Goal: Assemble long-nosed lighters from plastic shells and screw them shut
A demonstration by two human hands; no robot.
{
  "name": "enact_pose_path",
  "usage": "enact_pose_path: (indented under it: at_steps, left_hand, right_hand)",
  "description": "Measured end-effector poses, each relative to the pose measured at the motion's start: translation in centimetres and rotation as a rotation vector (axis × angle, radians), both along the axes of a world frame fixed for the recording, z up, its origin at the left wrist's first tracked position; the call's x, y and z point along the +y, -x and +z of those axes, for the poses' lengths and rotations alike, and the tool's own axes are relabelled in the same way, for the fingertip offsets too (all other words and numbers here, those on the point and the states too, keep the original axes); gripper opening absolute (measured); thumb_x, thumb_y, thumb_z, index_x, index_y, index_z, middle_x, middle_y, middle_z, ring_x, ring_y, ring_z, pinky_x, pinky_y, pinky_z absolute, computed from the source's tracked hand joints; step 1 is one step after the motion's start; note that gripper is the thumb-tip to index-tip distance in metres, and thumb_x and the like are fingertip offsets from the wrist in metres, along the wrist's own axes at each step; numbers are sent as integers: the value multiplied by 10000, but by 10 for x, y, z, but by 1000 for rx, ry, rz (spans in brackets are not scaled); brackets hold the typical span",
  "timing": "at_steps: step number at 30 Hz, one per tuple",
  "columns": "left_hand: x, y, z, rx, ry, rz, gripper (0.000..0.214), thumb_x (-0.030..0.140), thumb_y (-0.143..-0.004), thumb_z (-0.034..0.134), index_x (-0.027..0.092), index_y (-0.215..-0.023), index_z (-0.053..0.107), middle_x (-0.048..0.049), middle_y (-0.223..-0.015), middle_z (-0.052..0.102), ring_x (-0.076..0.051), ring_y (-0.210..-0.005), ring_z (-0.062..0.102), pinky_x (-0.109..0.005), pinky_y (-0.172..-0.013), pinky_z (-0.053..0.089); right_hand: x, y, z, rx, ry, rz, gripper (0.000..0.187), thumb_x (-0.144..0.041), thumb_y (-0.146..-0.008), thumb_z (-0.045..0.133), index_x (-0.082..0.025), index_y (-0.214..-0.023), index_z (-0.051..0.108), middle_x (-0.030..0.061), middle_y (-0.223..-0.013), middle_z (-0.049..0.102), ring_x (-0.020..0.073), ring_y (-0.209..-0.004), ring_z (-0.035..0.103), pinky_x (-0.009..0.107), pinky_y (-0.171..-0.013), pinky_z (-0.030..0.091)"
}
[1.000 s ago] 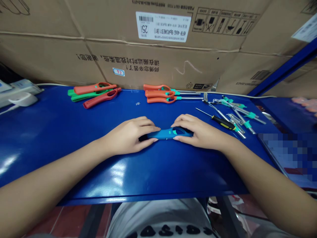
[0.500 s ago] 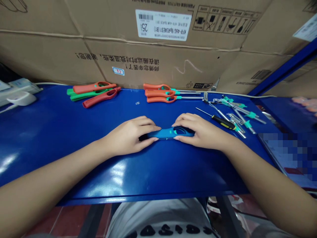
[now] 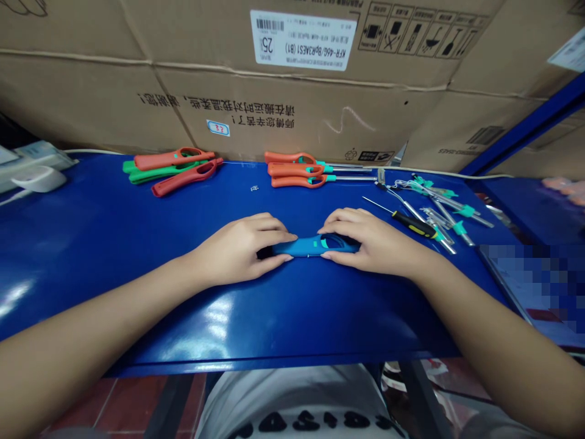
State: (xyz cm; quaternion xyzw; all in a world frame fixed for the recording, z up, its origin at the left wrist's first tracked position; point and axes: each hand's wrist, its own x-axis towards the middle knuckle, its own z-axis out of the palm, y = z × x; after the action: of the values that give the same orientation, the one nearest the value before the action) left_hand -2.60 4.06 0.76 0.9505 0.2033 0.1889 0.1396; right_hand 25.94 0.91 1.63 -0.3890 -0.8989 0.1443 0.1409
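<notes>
A blue lighter handle (image 3: 304, 246) with a green slide and a trigger opening lies crosswise on the blue table (image 3: 256, 323). My left hand (image 3: 247, 249) grips its left end between thumb and fingers. At the other end, my right hand (image 3: 365, 239) is closed around the part by the trigger loop. My palms and fingers hide both ends of the handle. Beyond my hands, orange gas lighters (image 3: 295, 171) with metal barrels lie in a stack. Some tiny metal pieces (image 3: 254, 188), perhaps screws, rest to their left.
Red and green handle shells (image 3: 187, 177) lie at the back left, near a white device (image 3: 40, 178). A black and yellow screwdriver (image 3: 414, 225) and several metal barrels with green parts (image 3: 450, 210) are at the right. A large cardboard box (image 3: 228, 91) stands along the back edge.
The narrow gap along the near edge of the blue handle looks smaller now. Both hands keep their places, and the view has shifted slightly.
</notes>
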Motion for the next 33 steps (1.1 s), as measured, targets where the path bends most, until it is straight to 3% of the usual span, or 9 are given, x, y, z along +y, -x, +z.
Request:
enact_pose_path:
  at_steps: [6,20,27,33]
  left_hand:
    - [0,1,0,-13,-5,-2,289,302,-979,604,157,-1208,704,-104,-1124,724,-235,-1016,672,-377,-923,542]
    - [-2,-3,-1,-57,145,73,268,289,-906,720,179,-1150,740,-61,-1072,744,-206,-984,690,-346,-912,550]
    - [-9,-4,2,47,7,124,260,314,-944,671,168,-1156,710,-72,-1054,727,-238,-973,672,-366,-844,550]
    - [-10,-6,-1,46,22,160,265,326,-932,687,178,-1152,699,-73,-1062,716,-245,-995,662,-379,-882,550]
  right_hand:
    - [0,-1,0,-16,-27,4,295,-408,-925,682,-220,-1153,670,78,-1172,676,245,-1077,631,402,-913,409]
    - [-5,3,2,75,121,-66,310,-338,-904,712,-175,-1167,686,86,-1138,656,228,-1021,635,374,-906,510]
    - [-6,8,-1,66,136,-100,358,-347,-951,647,-178,-1266,663,108,-1186,634,249,-1052,638,394,-950,517]
    - [-5,8,-1,17,112,-74,381,-372,-982,599,-169,-1302,640,124,-1223,623,258,-1063,637,406,-945,527]
